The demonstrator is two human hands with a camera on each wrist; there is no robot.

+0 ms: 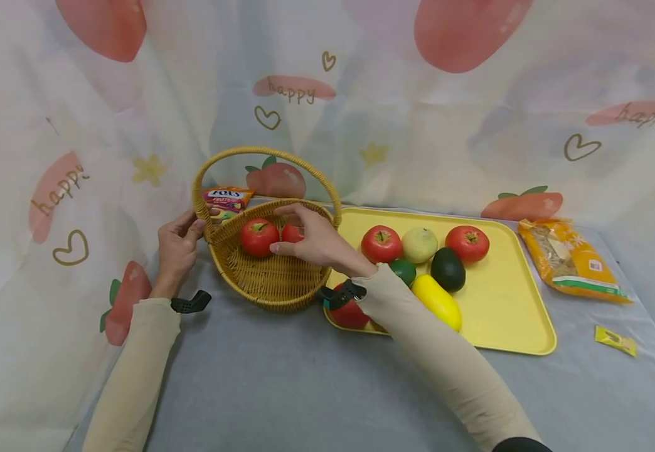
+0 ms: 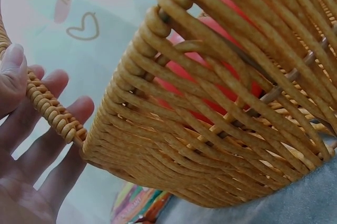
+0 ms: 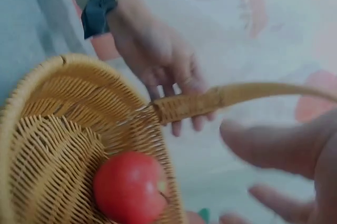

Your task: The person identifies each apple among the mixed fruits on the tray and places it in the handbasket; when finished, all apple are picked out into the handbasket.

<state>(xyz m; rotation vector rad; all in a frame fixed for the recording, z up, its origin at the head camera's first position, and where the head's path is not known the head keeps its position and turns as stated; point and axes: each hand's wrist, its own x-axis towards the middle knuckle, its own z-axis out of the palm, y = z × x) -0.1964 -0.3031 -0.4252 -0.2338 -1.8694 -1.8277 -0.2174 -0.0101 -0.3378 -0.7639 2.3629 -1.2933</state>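
Note:
A wicker basket [image 1: 271, 301] with a tall arched handle [image 1: 265, 150] stands left of the yellow tray. My left hand [image 1: 177, 248] holds the handle's left foot, thumb on the near side and fingers behind it, as the left wrist view shows. One red apple [image 1: 258, 237] lies in the basket, also plain in the right wrist view [image 3: 131, 187]. Over the basket's right part hovers my right hand [image 1: 319, 238], its thumb and fingers spread apart. Beyond its thumb a second red apple [image 1: 292, 233] shows, partly hidden by the hand.
On the yellow tray [image 1: 508, 314] lie several red apples [image 1: 381, 243], a pale round fruit [image 1: 420, 245], a dark avocado [image 1: 448, 270] and a yellow mango-like fruit [image 1: 437, 302]. A candy bag [image 1: 228, 198] sits behind the basket. Rightward are an orange bag [image 1: 573, 257] and a small yellow packet [image 1: 615, 340].

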